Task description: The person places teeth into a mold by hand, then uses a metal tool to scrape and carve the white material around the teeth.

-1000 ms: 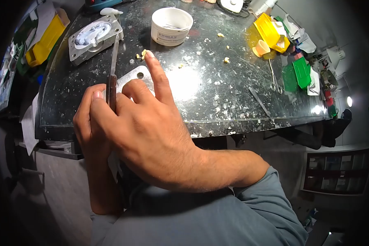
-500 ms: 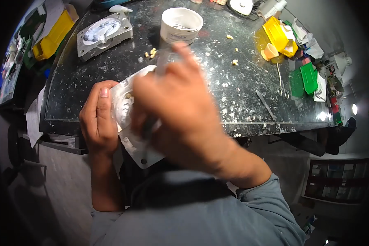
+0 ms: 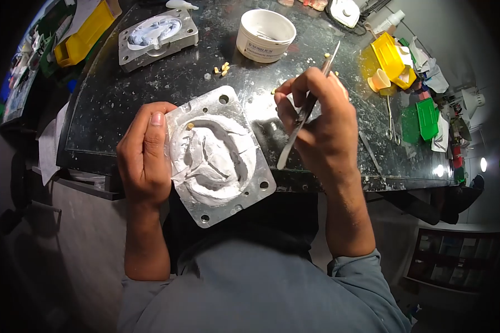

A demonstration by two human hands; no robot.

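Observation:
My left hand (image 3: 144, 158) grips the left edge of a metal dental flask half (image 3: 254, 195), with the thumb on its upper rim. White plaster (image 3: 211, 155) fills the round hollow, with a horseshoe-shaped groove in it. One small yellowish tooth-like piece (image 3: 190, 126) sits near the groove's upper left. To the right of the flask, my right hand (image 3: 330, 119) is closed around a double-ended wax knife (image 3: 292, 141). Its rounded blade points down and its slim tip points up; the blade is apart from the plaster.
Another flask half (image 3: 158, 47) with plaster lies at the back left. A white labelled tub (image 3: 265, 44) stands behind, beside several yellowish pieces (image 3: 222, 70). At right are a yellow bin (image 3: 388, 55), a green bin (image 3: 426, 119), scissors-like forceps (image 3: 390, 119) and a flat metal strip (image 3: 372, 156).
My right hand has moved right, away from the flask, with the wax knife in it. The plaster and groove now show fully. The flask is tilted more toward the camera.

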